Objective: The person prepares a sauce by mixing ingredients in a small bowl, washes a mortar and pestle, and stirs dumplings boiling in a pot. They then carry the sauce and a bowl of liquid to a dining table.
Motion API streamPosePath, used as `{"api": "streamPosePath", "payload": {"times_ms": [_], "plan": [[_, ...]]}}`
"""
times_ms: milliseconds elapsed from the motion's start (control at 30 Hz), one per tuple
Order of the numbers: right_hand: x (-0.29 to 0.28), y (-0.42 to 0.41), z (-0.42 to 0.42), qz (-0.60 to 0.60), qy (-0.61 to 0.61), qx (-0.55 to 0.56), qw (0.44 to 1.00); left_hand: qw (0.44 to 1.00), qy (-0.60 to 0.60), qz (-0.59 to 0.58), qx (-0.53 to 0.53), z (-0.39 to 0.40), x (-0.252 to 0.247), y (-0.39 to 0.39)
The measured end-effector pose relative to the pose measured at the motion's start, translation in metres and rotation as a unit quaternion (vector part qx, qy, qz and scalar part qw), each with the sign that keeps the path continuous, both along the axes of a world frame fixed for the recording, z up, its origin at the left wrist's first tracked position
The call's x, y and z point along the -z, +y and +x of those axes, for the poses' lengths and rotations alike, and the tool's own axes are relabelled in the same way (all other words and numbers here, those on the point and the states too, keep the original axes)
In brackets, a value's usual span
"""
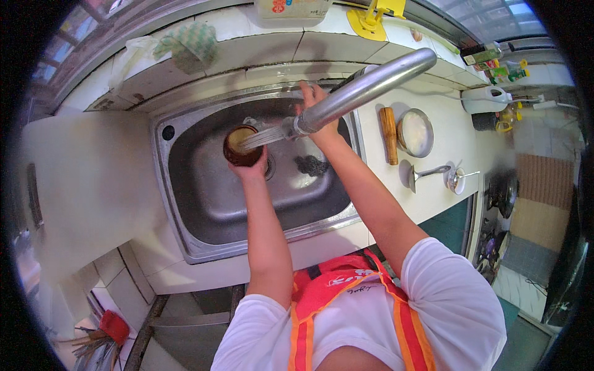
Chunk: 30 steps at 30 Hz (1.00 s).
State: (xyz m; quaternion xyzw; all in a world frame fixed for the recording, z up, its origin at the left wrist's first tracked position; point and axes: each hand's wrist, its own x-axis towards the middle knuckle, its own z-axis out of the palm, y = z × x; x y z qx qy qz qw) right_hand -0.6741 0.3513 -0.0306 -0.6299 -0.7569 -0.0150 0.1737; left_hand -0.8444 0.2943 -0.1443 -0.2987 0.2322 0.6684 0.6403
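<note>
My left hand [250, 168] grips a round brown vessel [230, 149] with a pale inside, held over the steel sink [222, 204]. A stream of water [265, 137] runs from the metal faucet [366, 90] into the vessel. Behind the spout, my right hand [320, 129] reaches to the back of the sink with its fingers extended. The spout covers part of that hand, so whether it touches the faucet base cannot be seen. A dark metal scouring pad [311, 165] lies in the basin, right of the partly hidden drain [270, 168].
On the right counter lie a wooden pestle-like rod [389, 136], a metal bowl [416, 133], a metal utensil [429, 173] and a small cup with a spoon [457, 182]. A white jug [485, 99] stands farther right. A checked cloth [188, 46] hangs over the back ledge.
</note>
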Motion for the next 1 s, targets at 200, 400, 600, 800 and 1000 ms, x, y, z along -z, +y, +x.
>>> {"api": "streamPosePath", "payload": {"times_ms": [200,400,600,800,1000], "plan": [[0.051,0.017,0.044,-0.05,0.33,0.055,0.941,0.992,-0.005,-0.027,0.125,0.013,-0.032,-0.027],[-0.024,-0.011,0.049,-0.113,0.622,0.053,0.773,0.675,0.721,-0.129,0.091,0.005,-0.049,-0.031],[0.0,-0.083,0.103,0.106,0.116,0.109,0.982,0.226,0.973,0.046,0.005,-0.019,-0.09,-0.05],[0.045,-0.142,0.163,0.005,-0.005,0.36,0.933,0.15,0.985,0.079,-0.024,-0.02,-0.135,-0.064],[0.04,-0.162,0.148,0.02,0.252,0.244,0.936,0.17,0.981,0.074,-0.06,-0.021,-0.166,-0.072]]}}
